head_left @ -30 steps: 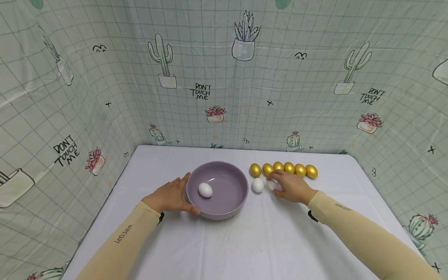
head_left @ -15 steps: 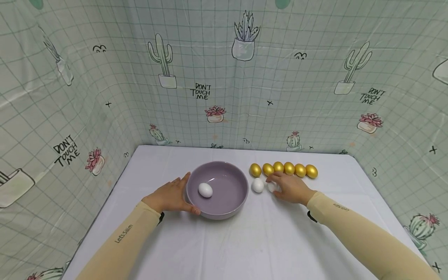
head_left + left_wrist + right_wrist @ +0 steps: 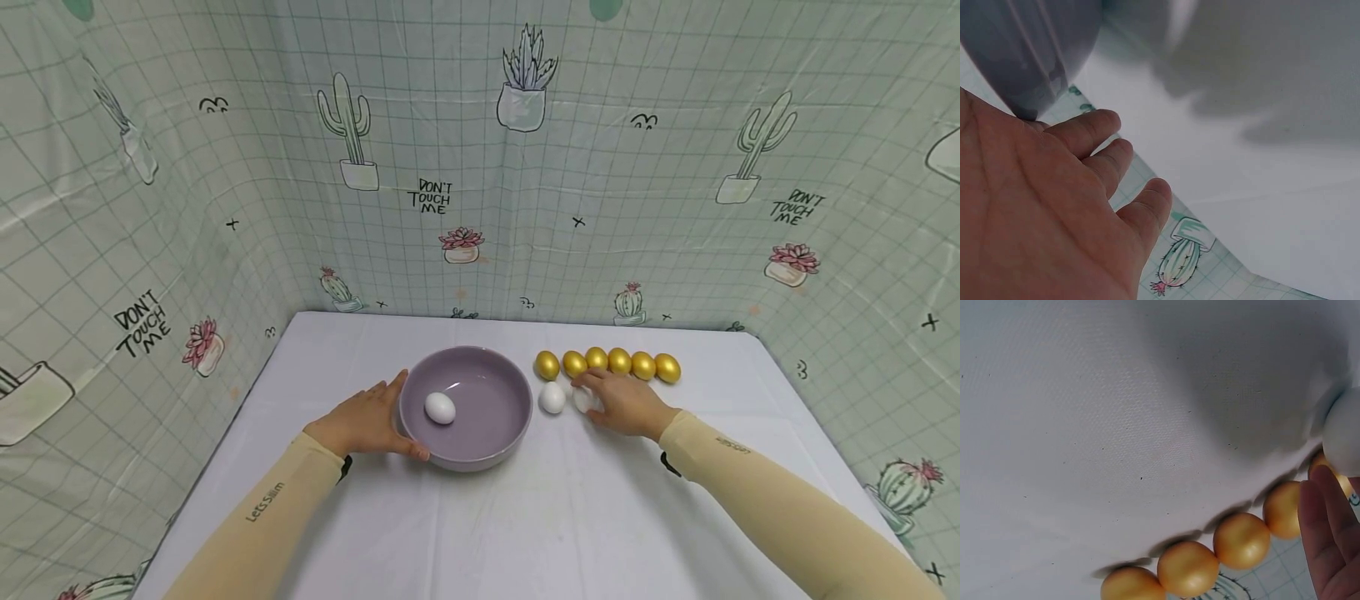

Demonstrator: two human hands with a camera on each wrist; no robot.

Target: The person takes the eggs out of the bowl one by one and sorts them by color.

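Note:
A mauve bowl [image 3: 491,429] stands on the table with one white egg [image 3: 440,408] inside, left of its middle. Against the bowl's left side rests my left hand [image 3: 363,421], thumb at the near side and fingers spread along the wall. My right hand [image 3: 628,403] grips a second white egg [image 3: 585,398], which sits partly under its fingers on the table. That egg shows at the right edge of the right wrist view, beside the fingers [image 3: 1317,531]. Another white egg [image 3: 552,397] lies between the bowl and my right hand.
Several golden eggs [image 3: 619,360] form a row behind my right hand, the leftmost [image 3: 547,364] slightly apart. A white cloth [image 3: 480,533] covers the table. Patterned curtains [image 3: 570,275] hang at the back and both sides.
Almost nothing differs. My right hand has stayed at the white egg with only a slight shift, and my left hand has kept its place on the bowl.

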